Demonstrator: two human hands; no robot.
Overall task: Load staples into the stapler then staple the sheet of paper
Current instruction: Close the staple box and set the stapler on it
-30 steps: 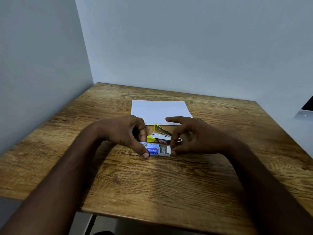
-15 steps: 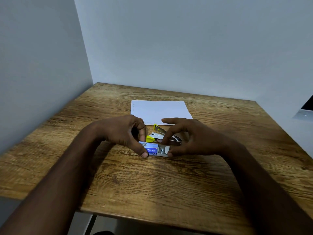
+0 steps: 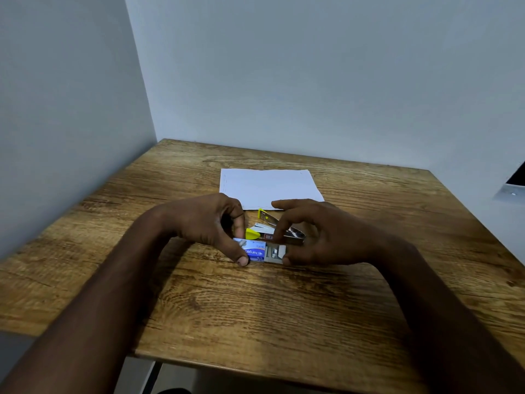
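Observation:
A small blue-and-white staple box (image 3: pixel 255 250) lies on the wooden table (image 3: pixel 255 308), its inner tray slid out to the right with staples showing. My left hand (image 3: pixel 210 226) pinches the box's left end between thumb and fingers. My right hand (image 3: pixel 321 237) holds the tray's right end with the thumb, its fingers curled over the tray. Just behind the box lies a yellow and metal stapler (image 3: pixel 272 230), swung open. A white sheet of paper (image 3: pixel 270 186) lies flat farther back.
Grey walls meet in a corner behind the table and close its left and far sides. A dark object on a white ledge (image 3: pixel 514 183) sits at the right edge. The table's front edge is close to me.
My right hand's fingers have come down and left over the pulled-out tray. The staple box and my left hand have stayed almost still.

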